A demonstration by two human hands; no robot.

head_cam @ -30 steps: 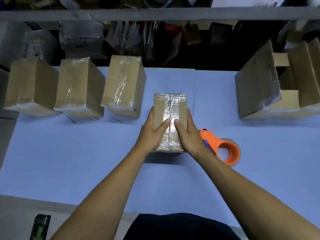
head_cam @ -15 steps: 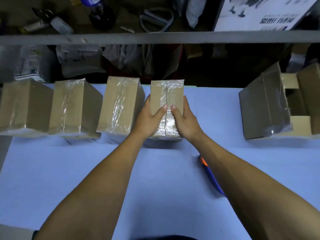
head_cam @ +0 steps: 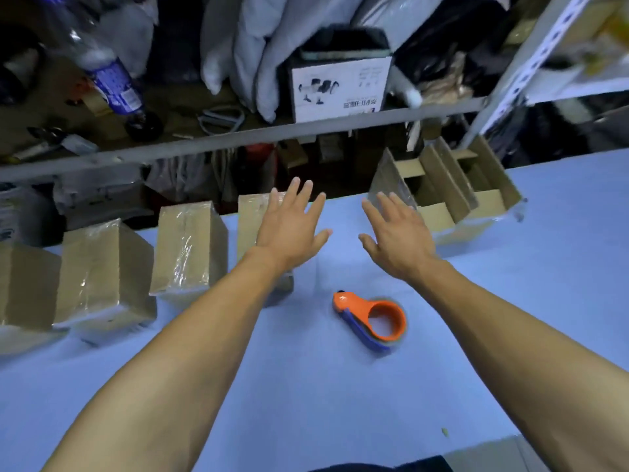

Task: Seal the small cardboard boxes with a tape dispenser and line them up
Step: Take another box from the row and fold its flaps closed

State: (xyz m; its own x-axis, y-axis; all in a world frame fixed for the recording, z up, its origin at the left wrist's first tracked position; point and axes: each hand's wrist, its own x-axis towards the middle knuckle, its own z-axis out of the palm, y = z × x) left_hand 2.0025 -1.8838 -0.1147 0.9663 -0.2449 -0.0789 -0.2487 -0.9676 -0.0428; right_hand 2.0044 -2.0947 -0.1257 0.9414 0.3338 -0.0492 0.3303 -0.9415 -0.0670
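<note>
Both hands (head_cam: 292,229) have released the upright fourth box (head_cam: 252,219).

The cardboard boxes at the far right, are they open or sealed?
Open. The unsealed boxes show raised flaps and dark hollow insides.

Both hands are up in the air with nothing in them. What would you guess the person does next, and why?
Probably the right hand reaches on to the open, untaped boxes at the far right and pulls one in. Four sealed boxes already stand in a row on the left, both hands hover open with fingers spread, and the orange tape dispenser lies free on the blue table.
</note>
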